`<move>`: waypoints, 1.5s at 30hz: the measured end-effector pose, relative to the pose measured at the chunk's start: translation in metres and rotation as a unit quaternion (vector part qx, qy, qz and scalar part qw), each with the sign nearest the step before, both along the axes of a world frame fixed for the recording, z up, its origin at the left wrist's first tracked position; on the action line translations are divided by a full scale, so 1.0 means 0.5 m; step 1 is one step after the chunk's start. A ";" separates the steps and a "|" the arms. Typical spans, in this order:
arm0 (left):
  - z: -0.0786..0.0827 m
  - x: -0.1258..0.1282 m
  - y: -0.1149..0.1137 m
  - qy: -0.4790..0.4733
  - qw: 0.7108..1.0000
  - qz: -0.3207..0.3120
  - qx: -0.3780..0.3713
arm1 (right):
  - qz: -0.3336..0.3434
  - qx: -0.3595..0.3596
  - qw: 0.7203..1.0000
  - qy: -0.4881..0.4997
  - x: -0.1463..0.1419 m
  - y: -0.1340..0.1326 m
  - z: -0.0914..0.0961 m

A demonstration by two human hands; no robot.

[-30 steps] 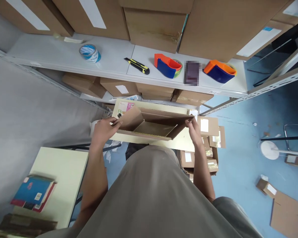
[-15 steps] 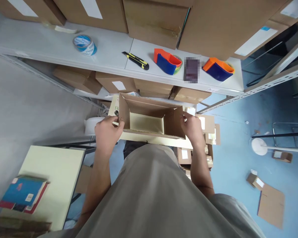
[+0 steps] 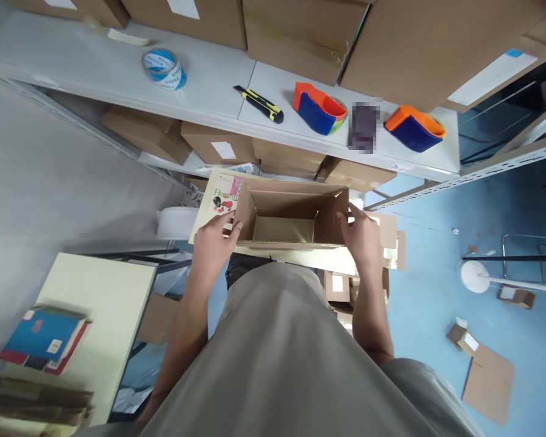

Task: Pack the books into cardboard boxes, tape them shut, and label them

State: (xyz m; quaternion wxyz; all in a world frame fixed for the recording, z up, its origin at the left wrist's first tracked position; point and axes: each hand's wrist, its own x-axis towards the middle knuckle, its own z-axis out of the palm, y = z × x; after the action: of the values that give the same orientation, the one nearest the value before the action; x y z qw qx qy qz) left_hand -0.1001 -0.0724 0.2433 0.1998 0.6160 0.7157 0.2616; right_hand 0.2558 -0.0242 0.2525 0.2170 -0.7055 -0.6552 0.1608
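An open, bottomless-looking cardboard box (image 3: 291, 213) is in front of me, over a pale yellow tabletop (image 3: 295, 257) that shows through its inside. My left hand (image 3: 215, 241) pinches the box's left end wall between thumb and fingers. At the opposite end, my right hand (image 3: 360, 235) grips the right wall the same way. Left of the box, a printed card or sheet with berries and green letters (image 3: 224, 197) lies on the tabletop, partly covered by the box.
On the shelf (image 3: 209, 73) ahead lie a blue-white tape roll (image 3: 164, 70), a utility knife (image 3: 260, 104) and two orange-blue tape dispensers (image 3: 319, 110) (image 3: 416, 129). Large cartons (image 3: 295, 36) stand behind them. Books (image 3: 45, 338) rest on a side table; cardboard (image 3: 489, 383) lies on the floor.
Both hands have moved the box to the right over the tabletop. More of the printed berry picture shows at its left. The camera view has shifted slightly.
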 end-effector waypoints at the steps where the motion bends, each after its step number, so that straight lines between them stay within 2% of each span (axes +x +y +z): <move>1: 0.001 0.004 -0.007 -0.016 1.000 0.001 0.011 | 0.011 -0.007 1.000 0.023 0.006 -0.016 0.001; 4: 0.003 0.016 -0.033 -0.066 0.997 -0.006 0.033 | 0.027 -0.020 0.996 0.081 0.015 -0.074 0.008; 7: -0.004 0.026 -0.051 -0.099 0.991 -0.087 0.001 | 0.057 -0.046 0.990 0.118 0.007 -0.116 0.009; 10: -0.022 0.023 -0.057 -0.076 0.979 -0.182 -0.060 | 0.167 -0.110 0.969 0.148 -0.001 -0.131 -0.001; 12: -0.036 0.017 -0.054 -0.055 0.975 -0.199 -0.081 | 0.235 -0.161 0.947 0.149 0.000 -0.132 -0.009; 14: -0.049 0.015 -0.044 -0.052 0.976 -0.194 -0.083 | 0.261 -0.193 0.935 0.143 0.004 -0.127 -0.015; 16: -0.061 0.022 -0.024 -0.061 0.979 -0.178 -0.075 | 0.240 -0.196 0.940 0.140 0.007 -0.116 -0.024; 18: -0.073 0.037 0.007 -0.059 0.988 -0.138 -0.047 | 0.188 -0.176 0.958 0.124 0.003 -0.099 -0.039; 21: -0.087 0.060 0.062 -0.017 0.994 -0.100 0.029 | 0.095 -0.090 0.991 0.040 -0.009 -0.071 -0.077; 23: -0.091 0.065 0.093 0.011 0.990 -0.125 0.070 | 0.043 -0.022 0.999 -0.012 -0.015 -0.060 -0.105; 25: -0.092 0.058 0.109 0.023 0.983 -0.159 0.088 | 0.006 0.030 0.999 -0.024 -0.017 -0.060 -0.128; 28: -0.095 0.033 0.104 0.017 0.980 -0.166 0.105 | -0.012 0.068 0.998 0.004 -0.012 -0.076 -0.145; 34: -0.142 -0.007 0.048 -0.047 0.986 -0.144 0.070 | -0.015 0.062 0.997 0.048 0.003 -0.125 -0.161; 37: -0.168 -0.003 0.033 -0.093 0.990 -0.086 0.064 | -0.008 0.059 0.993 0.098 0.009 -0.131 -0.172; 40: -0.194 0.006 0.037 -0.175 0.983 -0.028 0.047 | -0.050 0.059 0.979 0.191 0.016 -0.114 -0.186; 42: -0.220 0.006 0.048 -0.270 0.962 0.024 0.013 | -0.096 0.027 0.960 0.262 0.025 -0.094 -0.198; 45: -0.270 -0.006 0.064 -0.430 0.895 0.095 -0.074 | -0.129 -0.083 0.925 0.347 0.045 -0.068 -0.224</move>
State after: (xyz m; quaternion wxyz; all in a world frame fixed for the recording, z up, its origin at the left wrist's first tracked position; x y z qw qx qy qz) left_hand -0.1028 -0.0404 0.1083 0.5075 0.3555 0.6324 0.4649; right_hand 0.2781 -0.0581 0.1404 0.3909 -0.6993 -0.4264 0.4200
